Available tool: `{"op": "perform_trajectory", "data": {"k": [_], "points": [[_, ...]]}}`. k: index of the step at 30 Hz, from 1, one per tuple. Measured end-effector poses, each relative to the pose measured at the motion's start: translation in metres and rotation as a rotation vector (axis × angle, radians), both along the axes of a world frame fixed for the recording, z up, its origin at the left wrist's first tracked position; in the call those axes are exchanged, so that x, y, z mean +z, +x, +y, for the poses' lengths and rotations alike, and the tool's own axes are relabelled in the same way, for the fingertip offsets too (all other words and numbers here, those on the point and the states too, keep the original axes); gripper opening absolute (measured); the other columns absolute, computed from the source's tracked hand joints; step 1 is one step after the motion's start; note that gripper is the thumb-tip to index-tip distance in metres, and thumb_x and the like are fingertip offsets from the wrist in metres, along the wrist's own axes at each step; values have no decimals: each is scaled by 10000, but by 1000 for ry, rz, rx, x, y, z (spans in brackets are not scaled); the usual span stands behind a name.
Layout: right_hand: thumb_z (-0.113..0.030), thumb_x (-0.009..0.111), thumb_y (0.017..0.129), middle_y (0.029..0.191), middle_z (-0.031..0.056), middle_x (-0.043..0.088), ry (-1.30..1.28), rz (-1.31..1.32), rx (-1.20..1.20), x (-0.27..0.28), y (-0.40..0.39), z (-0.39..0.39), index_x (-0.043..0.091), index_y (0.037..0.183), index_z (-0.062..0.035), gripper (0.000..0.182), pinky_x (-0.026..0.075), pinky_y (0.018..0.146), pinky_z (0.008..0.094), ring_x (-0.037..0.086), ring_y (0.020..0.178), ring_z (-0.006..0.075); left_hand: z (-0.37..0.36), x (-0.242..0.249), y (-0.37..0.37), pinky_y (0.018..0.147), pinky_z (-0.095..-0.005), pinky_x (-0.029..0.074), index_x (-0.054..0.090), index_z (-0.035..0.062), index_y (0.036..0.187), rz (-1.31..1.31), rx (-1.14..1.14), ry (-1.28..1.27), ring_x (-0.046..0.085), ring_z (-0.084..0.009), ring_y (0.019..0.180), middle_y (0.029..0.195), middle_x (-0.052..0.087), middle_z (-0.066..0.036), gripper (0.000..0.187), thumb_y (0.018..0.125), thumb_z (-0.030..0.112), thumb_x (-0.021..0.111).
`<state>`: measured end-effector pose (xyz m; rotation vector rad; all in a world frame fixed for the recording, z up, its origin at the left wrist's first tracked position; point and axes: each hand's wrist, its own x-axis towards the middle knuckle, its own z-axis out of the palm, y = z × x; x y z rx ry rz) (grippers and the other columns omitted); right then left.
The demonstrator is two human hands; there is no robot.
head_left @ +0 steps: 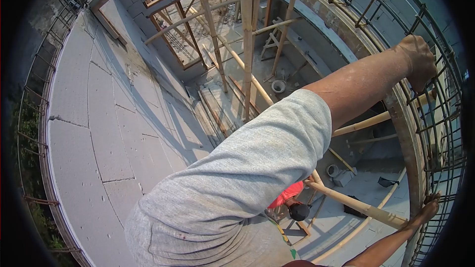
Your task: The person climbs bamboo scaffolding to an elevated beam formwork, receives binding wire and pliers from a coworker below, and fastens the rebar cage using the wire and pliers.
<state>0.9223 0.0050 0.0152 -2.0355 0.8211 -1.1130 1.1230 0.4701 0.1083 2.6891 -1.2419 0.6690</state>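
Observation:
At the lower right my right hand (429, 208) reaches out to the steel rebar cage (443, 168), its fingers closed round a bar. My left hand is out of view. Across the middle stretches my bent leg in grey shorts (232, 163). The bare foot (420, 62) at its end rests against the upper part of the same cage, which follows the curved rim of the wall.
Far below, a person in a red top and dark cap (299, 211) is among bamboo poles (366, 206). Buckets (278, 86) and planks (213, 111) lie on the lower floor. A pale block wall (111, 133) drops away on the left. Timber props (246, 44) rise at the top.

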Motion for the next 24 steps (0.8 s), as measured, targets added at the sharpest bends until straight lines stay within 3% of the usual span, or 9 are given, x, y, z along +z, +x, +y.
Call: {"op": "perform_trajectory", "data": {"k": [5, 8, 12, 13, 15, 16, 17, 19, 24], "points": [[-456, 571, 910, 786, 22, 605, 3, -38, 18, -2, 0, -3, 701, 928, -48, 429, 419, 678, 288, 549, 713, 134, -1, -1, 2, 749, -310, 569, 702, 273, 1028, -28, -1, 5, 688, -168, 911, 948, 711, -11, 316, 724, 287, 616], [-369, 464, 942, 933, 70, 665, -57, 34, -6, -2, 1, -16, 634, 1230, -102, 428, 463, 705, 302, 605, 791, 160, -3, -1, 3, 750, -310, 570, 701, 283, 1028, 27, 36, 23, 687, -169, 915, 958, 710, -2, 321, 717, 286, 619], [-405, 520, 930, 739, 55, 656, -8, 114, -22, 2, -1, -22, 716, 931, 3, 453, 441, 640, 286, 595, 690, 147, -11, -8, 4, 754, -330, 575, 711, 288, 1039, -25, 52, -85, 676, -168, 950, 970, 704, 14, 323, 724, 335, 659], [-381, 486, 940, 782, 61, 649, -47, 111, -55, 2, -3, -8, 712, 947, -21, 426, 448, 679, 311, 592, 714, 169, -34, -23, 35, 755, -324, 576, 711, 301, 1033, -104, -21, -153, 674, -146, 956, 985, 706, 24, 314, 724, 310, 658], [-384, 486, 946, 780, 54, 656, -5, 37, -53, 7, -1, 19, 702, 994, -20, 426, 452, 677, 311, 592, 687, 178, -34, -22, 39, 827, -423, 476, 617, 42, 926, -117, -288, -321, 613, -338, 947, 934, 651, -181, 324, 649, 202, 666], [-416, 507, 930, 781, 61, 660, 13, 76, -9, 1, -2, -5, 710, 994, -26, 444, 448, 669, 308, 592, 680, 175, -42, -33, 57, 855, -436, 481, 650, 27, 929, -92, -264, -401, 620, -348, 977, 950, 660, -207, 319, 672, 213, 618], [-473, 525, 891, 789, 114, 680, -84, 97, -86, 4, -2, 13, 712, 910, -11, 500, 451, 688, 339, 630, 750, 218, -44, -42, 67, 841, -450, 481, 651, 24, 900, -350, -283, -404, 625, -361, 937, 906, 663, -205, 284, 686, 204, 600], [-576, 486, 857, 829, 169, 688, -200, 189, -241, 9, -1, 30, 716, 821, -21, 602, 442, 754, 409, 639, 854, 325, -38, -36, 61, 807, -440, 497, 661, 44, 937, -134, -298, -417, 626, -367, 910, 918, 660, -210, 295, 705, 223, 627], [-590, 462, 864, 841, 158, 693, -253, 283, -269, 15, -4, 48, 728, 827, -64, 591, 437, 763, 408, 636, 874, 325, -39, -35, 61, 790, -437, 503, 662, 57, 952, -95, -344, -397, 632, -355, 903, 930, 665, -189, 338, 720, 303, 675]]}}
